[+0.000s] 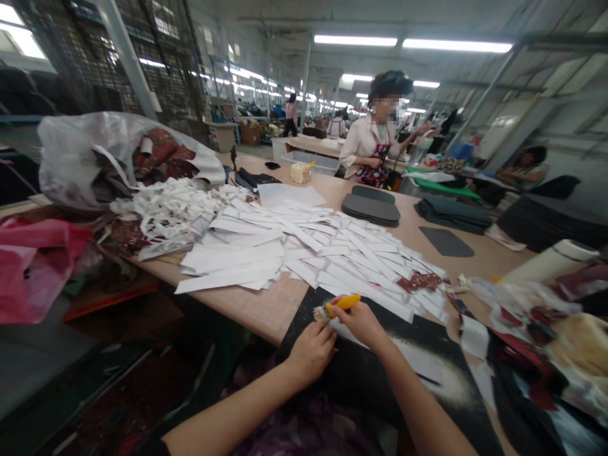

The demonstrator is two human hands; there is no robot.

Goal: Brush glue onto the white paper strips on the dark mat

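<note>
My right hand [360, 321] grips a brush with a yellow handle [346, 303]. Its pale, worn bristles [322, 313] point left, just above the fingers of my left hand [312, 350]. That left hand is closed, with its fingers curled down at the black mat [297, 329]; whatever they pinch is hidden. A white strip [350, 334] lies on the mat beneath my right hand, its left end close to my left fingers. Beyond the mat spreads a large pile of white strips [304, 237].
A clear plastic bag [71, 152] and white scraps [175, 206] crowd the left. Dark grey panels [370, 208], folded dark cloth [451, 214] and a white roll [551, 259] lie farther right. A co-worker [373, 142] stands across the table.
</note>
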